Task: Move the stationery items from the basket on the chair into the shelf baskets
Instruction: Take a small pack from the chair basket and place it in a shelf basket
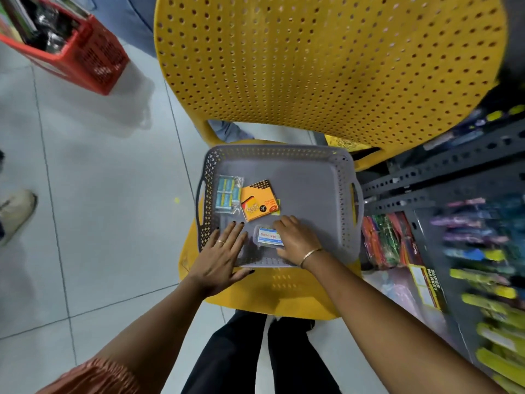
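A grey perforated basket [318, 177] sits on the seat of a yellow chair [312, 66]. Inside lie a clear packet of blue items [227, 194], an orange box [260, 200] and a small clear plastic box with a blue-and-white label [268, 237]. My right hand [295, 240] curls over the right end of that clear box, fingers on its far edge and thumb at its near side. Flat and spread, my left hand [221, 257] rests over the basket's near-left rim, holding nothing.
Grey metal shelving [443, 166] with pens and coloured stationery packs stands at the right. A red shopping basket [71, 41] is on the tiled floor at far left. Another person's shoe [15, 211] shows at the left edge.
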`<move>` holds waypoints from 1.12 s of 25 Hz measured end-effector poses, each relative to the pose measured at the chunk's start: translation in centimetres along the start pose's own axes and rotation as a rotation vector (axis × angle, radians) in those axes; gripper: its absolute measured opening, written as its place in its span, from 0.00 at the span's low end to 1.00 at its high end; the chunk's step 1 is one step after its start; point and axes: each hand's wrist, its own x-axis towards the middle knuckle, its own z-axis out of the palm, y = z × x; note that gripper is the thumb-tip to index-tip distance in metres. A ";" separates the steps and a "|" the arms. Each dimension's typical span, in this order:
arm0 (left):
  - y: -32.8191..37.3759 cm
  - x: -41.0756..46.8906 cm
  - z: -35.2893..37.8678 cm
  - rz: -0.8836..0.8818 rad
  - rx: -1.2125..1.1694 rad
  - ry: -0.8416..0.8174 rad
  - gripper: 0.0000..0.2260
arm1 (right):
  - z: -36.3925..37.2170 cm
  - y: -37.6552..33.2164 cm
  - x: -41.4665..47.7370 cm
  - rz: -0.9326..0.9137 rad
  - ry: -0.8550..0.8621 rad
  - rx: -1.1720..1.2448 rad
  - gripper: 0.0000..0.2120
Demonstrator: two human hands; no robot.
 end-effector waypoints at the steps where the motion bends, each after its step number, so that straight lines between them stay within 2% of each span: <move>1: 0.1 0.0 -0.6 0.014 -0.001 -0.009 0.36 | -0.7 0.3 -0.9 0.033 0.026 0.017 0.25; 5: 1.6 0.7 -5.2 0.109 0.044 0.008 0.38 | -4.9 1.9 -6.4 0.189 0.185 0.121 0.24; 11: 9.0 3.5 -14.6 0.295 0.078 0.160 0.40 | -12.9 4.5 -19.5 0.376 0.502 0.185 0.25; 15: 18.3 3.4 -20.4 0.503 0.157 0.257 0.39 | -16.4 4.9 -32.5 0.467 0.670 0.180 0.26; 19: 30.8 -0.2 -24.3 0.688 0.212 0.418 0.37 | -16.8 4.2 -48.7 0.606 0.820 0.104 0.27; 23: 44.0 -5.2 -26.6 0.817 0.199 0.540 0.37 | -14.0 4.0 -63.1 0.773 0.853 0.107 0.27; 28: 58.3 -9.9 -26.5 1.057 0.181 0.572 0.37 | -7.8 5.4 -77.1 1.035 0.856 0.198 0.27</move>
